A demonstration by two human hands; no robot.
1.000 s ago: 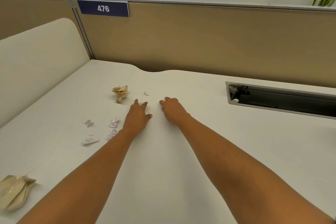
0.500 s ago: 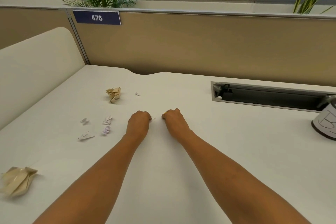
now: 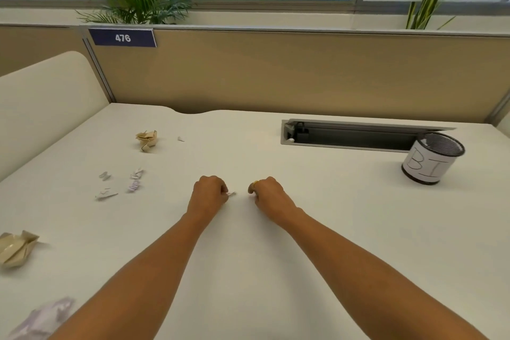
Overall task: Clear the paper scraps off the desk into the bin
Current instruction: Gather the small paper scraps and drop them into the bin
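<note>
My left hand (image 3: 208, 193) is curled into a fist mid-desk, with a small white paper scrap (image 3: 231, 194) sticking out of its fingers. Just to its right, my right hand (image 3: 269, 193) is also curled shut; whether it holds anything is hidden. Several small white scraps (image 3: 133, 181) lie to the left on the white desk (image 3: 331, 229). A crumpled beige paper ball (image 3: 147, 139) sits farther back, another beige ball (image 3: 16, 248) at the left edge, and a crumpled white sheet (image 3: 44, 317) at the near left corner. The mesh bin (image 3: 432, 157) stands at the far right.
A tiny scrap (image 3: 180, 139) lies beside the far beige ball. An open cable slot (image 3: 350, 135) runs along the back right, next to the bin. A tan partition (image 3: 276, 72) closes the desk's rear; a cream divider (image 3: 47, 102) bounds the left side.
My left hand closed from flat fingers into a fist over a white scrap and both hands drew back toward me. The view shifted right, bringing the bin into sight.
</note>
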